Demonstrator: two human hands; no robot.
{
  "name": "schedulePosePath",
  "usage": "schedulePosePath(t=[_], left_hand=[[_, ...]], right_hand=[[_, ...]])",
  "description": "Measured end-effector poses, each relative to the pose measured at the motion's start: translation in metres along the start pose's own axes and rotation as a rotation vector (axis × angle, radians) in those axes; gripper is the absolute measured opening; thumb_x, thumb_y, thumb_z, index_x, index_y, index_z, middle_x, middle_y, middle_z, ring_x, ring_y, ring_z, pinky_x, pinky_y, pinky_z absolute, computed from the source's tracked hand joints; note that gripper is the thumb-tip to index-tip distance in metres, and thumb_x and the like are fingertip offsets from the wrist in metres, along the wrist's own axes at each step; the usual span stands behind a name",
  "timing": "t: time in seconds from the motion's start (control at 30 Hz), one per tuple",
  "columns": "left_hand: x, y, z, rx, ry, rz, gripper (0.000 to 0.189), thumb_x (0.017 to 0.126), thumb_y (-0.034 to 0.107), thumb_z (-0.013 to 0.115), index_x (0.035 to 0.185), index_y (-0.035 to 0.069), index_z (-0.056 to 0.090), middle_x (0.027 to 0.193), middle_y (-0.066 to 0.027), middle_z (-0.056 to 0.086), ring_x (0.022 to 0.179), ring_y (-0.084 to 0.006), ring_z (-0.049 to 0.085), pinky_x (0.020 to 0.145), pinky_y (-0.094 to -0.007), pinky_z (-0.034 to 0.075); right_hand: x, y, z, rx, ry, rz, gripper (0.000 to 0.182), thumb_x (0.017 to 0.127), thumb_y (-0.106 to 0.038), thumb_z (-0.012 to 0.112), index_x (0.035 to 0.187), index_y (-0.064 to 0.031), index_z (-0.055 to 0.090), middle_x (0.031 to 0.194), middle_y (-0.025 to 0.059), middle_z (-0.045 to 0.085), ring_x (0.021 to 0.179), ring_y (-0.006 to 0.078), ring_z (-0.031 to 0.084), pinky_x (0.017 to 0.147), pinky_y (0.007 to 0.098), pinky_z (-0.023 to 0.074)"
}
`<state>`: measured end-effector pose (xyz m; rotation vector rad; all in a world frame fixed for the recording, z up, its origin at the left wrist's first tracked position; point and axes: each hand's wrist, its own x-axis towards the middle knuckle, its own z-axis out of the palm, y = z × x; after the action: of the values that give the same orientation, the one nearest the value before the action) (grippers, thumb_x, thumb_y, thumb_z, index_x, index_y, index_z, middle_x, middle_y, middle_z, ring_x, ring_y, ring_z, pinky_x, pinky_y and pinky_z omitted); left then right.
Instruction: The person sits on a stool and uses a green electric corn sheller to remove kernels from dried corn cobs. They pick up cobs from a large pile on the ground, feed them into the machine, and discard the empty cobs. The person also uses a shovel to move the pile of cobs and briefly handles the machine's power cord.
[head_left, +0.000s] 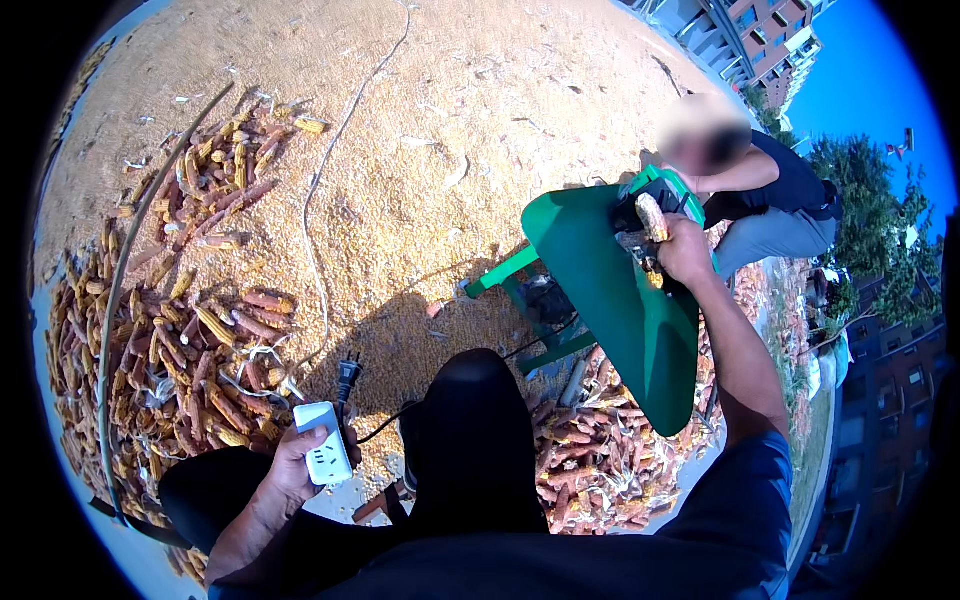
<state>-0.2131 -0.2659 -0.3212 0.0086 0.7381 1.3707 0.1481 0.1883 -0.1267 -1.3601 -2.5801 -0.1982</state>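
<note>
My left hand (296, 457) grips a white power strip (324, 442) with its sockets facing up. Beside it hangs a black plug (347, 379) on a dark cord, unplugged; whether that hand holds the cord too is hidden. My right hand (686, 251) is up at the inlet of a green corn sheller (600, 247), closed around a corn cob (651, 216). Bits of cob and a yellow piece of corn (655, 280) lie just below those fingers on the sheller's hopper.
Loose corn kernels (465, 97) cover the ground, crossed by a white cable (306, 217). Corn cobs (202, 360) are heaped on the left behind a long curved strip (120, 300). Stripped cobs (592, 465) lie below the sheller. Another person (780, 187) bends over its far side.
</note>
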Motion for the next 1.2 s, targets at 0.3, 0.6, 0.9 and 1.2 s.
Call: schedulePosePath(t=[0.3, 0.6, 0.9, 1.2], left_hand=[[-0.009, 0.002, -0.002, 0.005, -0.01, 0.037, 0.057, 0.081, 0.03, 0.075, 0.125, 0.002, 0.053, 0.095, -0.0137, 0.067, 0.079, -0.031, 0.07, 0.067, -0.0399, 0.058], [-0.011, -0.001, -0.009, 0.018, 0.028, 0.063, 0.049, 0.083, 0.031, 0.073, 0.121, 0.007, 0.056, 0.097, -0.0143, 0.068, 0.081, -0.0311, 0.07, 0.067, -0.0414, 0.059], [-0.015, 0.003, -0.004, 0.04, 0.049, 0.092, 0.051, 0.083, 0.031, 0.072, 0.124, 0.006, 0.055, 0.094, -0.0131, 0.068, 0.08, -0.0287, 0.07, 0.065, -0.0393, 0.059], [-0.016, 0.004, -0.002, 0.047, 0.043, 0.102, 0.055, 0.084, 0.031, 0.071, 0.127, 0.004, 0.053, 0.095, -0.0132, 0.068, 0.079, -0.0291, 0.07, 0.065, -0.0392, 0.059]], right_hand=[[0.001, -0.055, -0.074, 0.014, 0.131, 0.052, 0.047, 0.068, -0.019, 0.085, 0.112, -0.0109, 0.068, 0.104, 0.0137, 0.069, 0.095, 0.035, 0.066, 0.08, 0.0421, 0.0515], [-0.006, -0.074, -0.104, 0.145, 0.461, -0.059, 0.046, 0.07, -0.021, 0.084, 0.111, -0.007, 0.068, 0.108, 0.0145, 0.067, 0.1, 0.0334, 0.064, 0.087, 0.0404, 0.0498], [-0.004, -0.087, -0.113, 0.181, 0.491, -0.095, 0.038, 0.07, -0.02, 0.083, 0.103, -0.0065, 0.069, 0.099, 0.0131, 0.067, 0.092, 0.0317, 0.065, 0.08, 0.0401, 0.0501], [-0.007, -0.069, -0.106, 0.245, 0.355, 0.028, 0.037, 0.069, -0.016, 0.084, 0.101, -0.005, 0.069, 0.092, 0.0125, 0.069, 0.083, 0.0277, 0.066, 0.077, 0.037, 0.0505]])
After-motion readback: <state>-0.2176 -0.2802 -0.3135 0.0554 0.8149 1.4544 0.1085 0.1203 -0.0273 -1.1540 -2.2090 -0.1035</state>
